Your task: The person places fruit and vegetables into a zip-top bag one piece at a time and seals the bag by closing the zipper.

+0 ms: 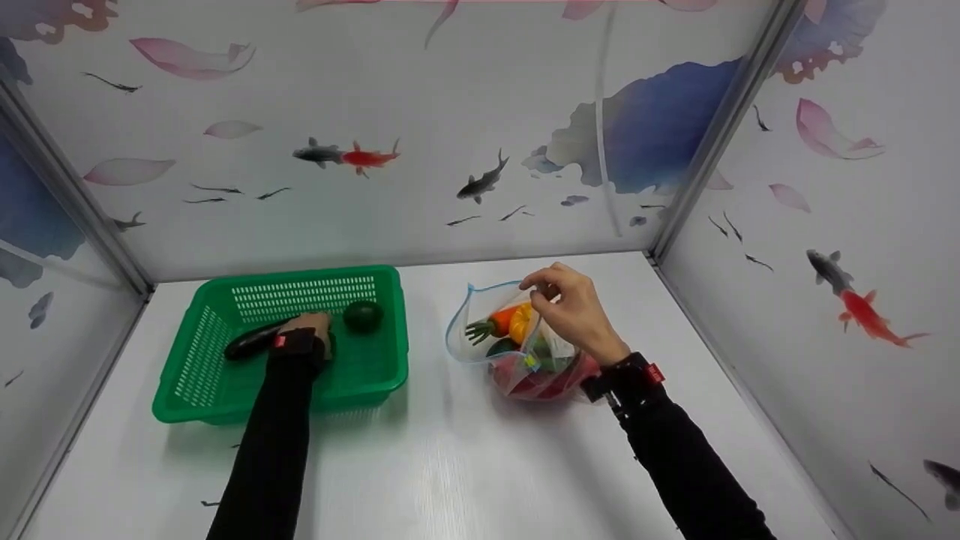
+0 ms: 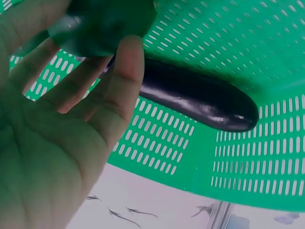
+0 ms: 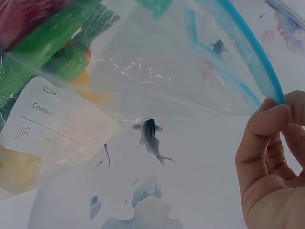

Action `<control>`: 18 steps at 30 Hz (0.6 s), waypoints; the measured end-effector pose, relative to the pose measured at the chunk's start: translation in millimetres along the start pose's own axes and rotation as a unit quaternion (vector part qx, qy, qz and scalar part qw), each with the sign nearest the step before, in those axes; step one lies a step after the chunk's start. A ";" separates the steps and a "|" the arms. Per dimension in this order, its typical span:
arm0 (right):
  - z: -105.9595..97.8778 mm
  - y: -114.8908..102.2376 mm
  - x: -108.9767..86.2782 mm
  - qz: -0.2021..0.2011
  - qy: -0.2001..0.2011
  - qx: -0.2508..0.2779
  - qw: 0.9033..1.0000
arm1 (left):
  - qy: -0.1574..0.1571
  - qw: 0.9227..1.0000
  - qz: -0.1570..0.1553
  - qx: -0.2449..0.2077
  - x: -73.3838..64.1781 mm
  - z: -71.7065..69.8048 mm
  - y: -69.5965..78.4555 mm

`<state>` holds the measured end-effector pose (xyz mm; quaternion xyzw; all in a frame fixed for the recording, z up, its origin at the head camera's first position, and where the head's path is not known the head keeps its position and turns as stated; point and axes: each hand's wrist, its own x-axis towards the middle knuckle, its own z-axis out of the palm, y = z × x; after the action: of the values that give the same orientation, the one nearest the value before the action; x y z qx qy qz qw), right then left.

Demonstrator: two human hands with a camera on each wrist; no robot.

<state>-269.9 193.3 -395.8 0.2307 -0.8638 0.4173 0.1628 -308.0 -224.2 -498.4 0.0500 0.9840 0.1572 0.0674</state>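
My left hand (image 1: 316, 328) reaches down into the green basket (image 1: 401, 337). Its fingers grip a glossy, dark green rounded vegetable (image 2: 105, 26), mostly covered by the hand in the head view. Beside that hand an eggplant (image 2: 200, 100) lies along the basket floor. Another dark green rounded vegetable (image 1: 363, 316) sits further right in the basket. With thumb and fingers my right hand (image 1: 570, 307) pinches the blue rim of a clear zip bag (image 3: 143, 90), its mouth held apart. Inside the bag are a carrot (image 1: 504, 321), a yellow vegetable (image 1: 520, 324) and red and green items.
Both the basket and the bag rest on a white table (image 1: 450, 465), the bag to the right of the basket. Printed panels with fish and petals (image 1: 420, 187) wall in the back and both sides. A label (image 3: 57, 119) is on the bag.
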 end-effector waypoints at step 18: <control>-2.3 -3.3 -0.2 0.006 -0.012 -0.004 1.000 | -0.106 0.994 -0.031 0.002 -37.9 -25.9 41.2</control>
<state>-267.7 193.4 -392.4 0.2298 -0.8687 0.4120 0.1508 -271.3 -197.6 -456.5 0.0355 0.9726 0.1473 0.1766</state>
